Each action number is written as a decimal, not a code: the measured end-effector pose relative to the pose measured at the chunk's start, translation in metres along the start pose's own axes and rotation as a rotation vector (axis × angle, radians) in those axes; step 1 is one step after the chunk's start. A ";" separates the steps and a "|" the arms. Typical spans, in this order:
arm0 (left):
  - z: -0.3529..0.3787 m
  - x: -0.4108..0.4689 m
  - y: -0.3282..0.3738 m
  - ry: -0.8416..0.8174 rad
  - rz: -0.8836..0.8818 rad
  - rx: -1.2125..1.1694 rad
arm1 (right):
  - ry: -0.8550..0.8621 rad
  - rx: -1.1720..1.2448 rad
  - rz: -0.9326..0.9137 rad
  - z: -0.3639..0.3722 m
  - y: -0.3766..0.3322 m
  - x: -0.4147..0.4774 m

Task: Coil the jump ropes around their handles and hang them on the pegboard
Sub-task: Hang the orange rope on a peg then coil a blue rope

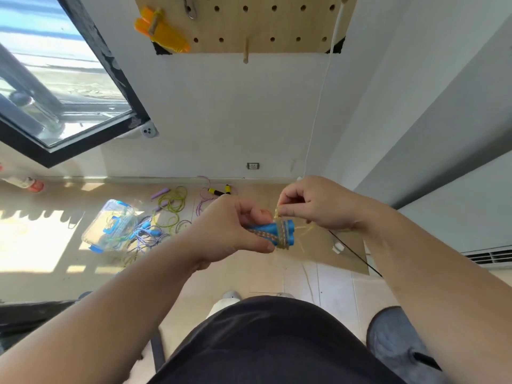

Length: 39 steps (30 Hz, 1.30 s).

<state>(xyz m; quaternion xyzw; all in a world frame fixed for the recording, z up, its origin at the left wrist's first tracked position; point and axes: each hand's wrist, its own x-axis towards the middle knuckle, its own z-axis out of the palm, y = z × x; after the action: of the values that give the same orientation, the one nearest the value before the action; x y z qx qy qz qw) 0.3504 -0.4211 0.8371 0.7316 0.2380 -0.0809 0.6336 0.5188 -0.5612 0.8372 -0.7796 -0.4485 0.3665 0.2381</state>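
Observation:
My left hand (pixel 232 231) grips a pair of blue jump-rope handles (pixel 277 234) held side by side, with yellowish rope wound around them. Just above the handles, my right hand (pixel 313 203) pinches the rope (pixel 278 214); loose strands hang off to the right. The wooden pegboard (pixel 263 23) hangs on the wall ahead, with an orange coiled rope (pixel 160 30) on a peg at its left and a bare wooden peg (pixel 245 52) at the bottom edge. More ropes lie tangled on the floor (pixel 171 206): green, purple, blue, and a yellow-and-black handle pair (pixel 220 190).
A clear plastic bin with blue clips (pixel 110 225) lies tipped on the floor at left. A white cord (pixel 321 92) runs down the wall from the pegboard. A window (pixel 55 79) is at upper left, and a black cable (pixel 354 253) crosses the floor at right.

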 end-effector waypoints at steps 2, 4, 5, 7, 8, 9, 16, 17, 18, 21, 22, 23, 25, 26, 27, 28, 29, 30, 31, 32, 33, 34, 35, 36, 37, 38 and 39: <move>0.013 0.006 0.002 0.056 0.015 0.154 | 0.008 -0.099 -0.022 -0.007 0.001 -0.004; 0.027 0.012 0.003 0.136 0.017 0.332 | 0.056 -0.173 -0.032 -0.007 0.001 -0.012; 0.034 0.015 0.006 0.198 0.020 0.400 | 0.095 -0.195 -0.030 -0.004 0.001 -0.018; 0.050 0.020 0.008 0.361 0.025 0.417 | 0.191 -0.220 -0.042 0.004 0.005 -0.031; 0.057 0.023 0.010 0.434 0.015 0.338 | 0.247 -0.201 -0.068 0.009 0.010 -0.038; 0.063 0.025 0.012 0.483 -0.007 0.207 | 0.314 -0.147 -0.101 0.013 0.015 -0.045; 0.091 0.024 0.039 0.360 -0.093 -0.512 | 0.521 0.695 -0.218 0.016 0.048 -0.088; 0.095 0.023 0.043 0.346 -0.093 -0.579 | 0.510 0.776 -0.225 0.014 0.050 -0.091; 0.097 0.022 0.048 0.338 -0.097 -0.636 | 0.500 0.821 -0.215 0.013 0.053 -0.093; 0.102 0.017 0.060 0.250 -0.074 -0.718 | 0.427 0.925 -0.169 0.011 0.064 -0.096; 0.104 0.014 0.063 0.190 -0.069 -0.697 | 0.384 0.935 -0.159 0.009 0.070 -0.094; 0.107 0.011 0.064 0.135 -0.068 -0.658 | 0.332 0.913 -0.156 0.006 0.077 -0.091; 0.112 0.007 0.062 0.068 -0.071 -0.545 | 0.205 0.761 -0.153 -0.004 0.090 -0.085; 0.114 0.006 0.060 0.059 -0.077 -0.470 | 0.131 0.647 -0.151 -0.011 0.094 -0.082; 0.115 0.006 0.056 0.062 -0.084 -0.379 | 0.063 0.511 -0.147 -0.019 0.098 -0.078; 0.114 0.006 0.052 0.067 -0.090 -0.276 | 0.007 0.359 -0.146 -0.027 0.099 -0.075; 0.113 0.006 0.050 0.067 -0.092 -0.175 | -0.039 0.212 -0.148 -0.036 0.097 -0.072; 0.111 0.007 0.048 0.066 -0.091 -0.091 | -0.081 0.095 -0.152 -0.042 0.095 -0.068; 0.110 0.007 0.047 0.066 -0.079 -0.029 | -0.115 0.016 -0.156 -0.048 0.090 -0.066; 0.109 0.008 0.046 0.065 -0.056 0.021 | -0.135 -0.034 -0.160 -0.053 0.086 -0.063; 0.108 0.008 0.046 0.064 -0.026 0.073 | -0.145 -0.068 -0.166 -0.059 0.081 -0.061; 0.108 0.009 0.047 0.064 0.005 0.132 | -0.151 -0.094 -0.171 -0.063 0.077 -0.059; 0.108 0.009 0.047 0.074 0.033 0.201 | -0.154 -0.122 -0.174 -0.068 0.073 -0.058; 0.107 0.010 0.048 0.091 0.058 0.279 | -0.151 -0.158 -0.178 -0.071 0.068 -0.057; 0.107 0.011 0.049 0.110 0.079 0.366 | -0.140 -0.200 -0.181 -0.073 0.064 -0.056; 0.106 0.013 0.050 0.126 0.095 0.446 | -0.121 -0.241 -0.185 -0.073 0.060 -0.056; 0.106 0.015 0.052 0.142 0.103 0.509 | -0.097 -0.280 -0.187 -0.071 0.056 -0.055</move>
<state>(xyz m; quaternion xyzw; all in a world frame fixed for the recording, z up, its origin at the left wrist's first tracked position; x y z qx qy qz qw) 0.4064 -0.5240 0.8572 0.8824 0.2162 -0.0542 0.4144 0.5860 -0.6393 0.8612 -0.7415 -0.5766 0.3140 0.1383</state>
